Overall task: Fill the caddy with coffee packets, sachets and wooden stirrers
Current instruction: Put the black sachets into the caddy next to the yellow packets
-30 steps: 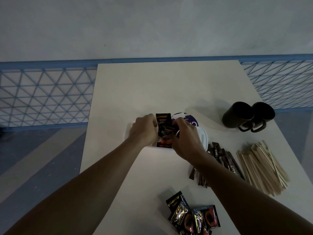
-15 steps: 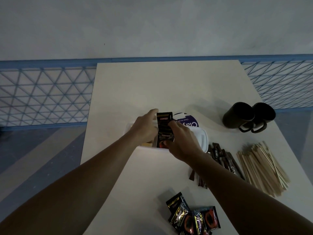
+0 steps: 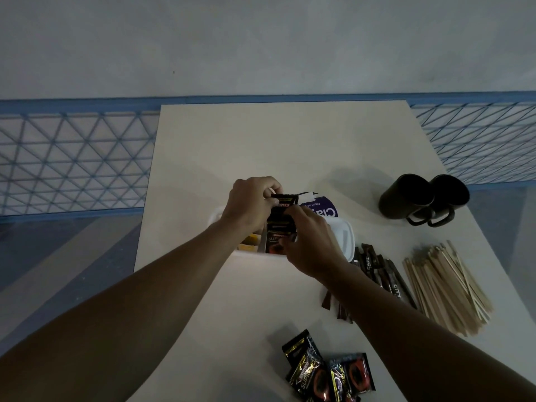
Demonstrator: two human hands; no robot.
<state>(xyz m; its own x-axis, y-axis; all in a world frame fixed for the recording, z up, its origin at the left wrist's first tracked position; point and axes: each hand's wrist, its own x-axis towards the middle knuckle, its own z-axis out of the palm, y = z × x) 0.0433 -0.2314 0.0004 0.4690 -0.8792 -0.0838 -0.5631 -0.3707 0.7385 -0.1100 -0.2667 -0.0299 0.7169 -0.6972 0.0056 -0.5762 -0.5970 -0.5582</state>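
**Both hands on packets at the caddy**

Left hand (image 3: 249, 207) and right hand (image 3: 313, 245) each keep a pinching grip on dark coffee packets (image 3: 280, 224) standing upright in the white caddy (image 3: 345, 236); the caddy sits mid-surface (image 3: 284, 146), well short of the far edge; sachets (image 3: 383, 274) and wooden stirrers (image 3: 446, 285) lie right; loose packets (image 3: 327, 369) crowd the near edge.

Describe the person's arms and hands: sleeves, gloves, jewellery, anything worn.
Nothing worn shows. The left forearm and right forearm are bare to the picture's edge, no sleeve in view. The left hand and right hand are ungloved; no watch, bracelet or ring shows on the sides facing the camera.
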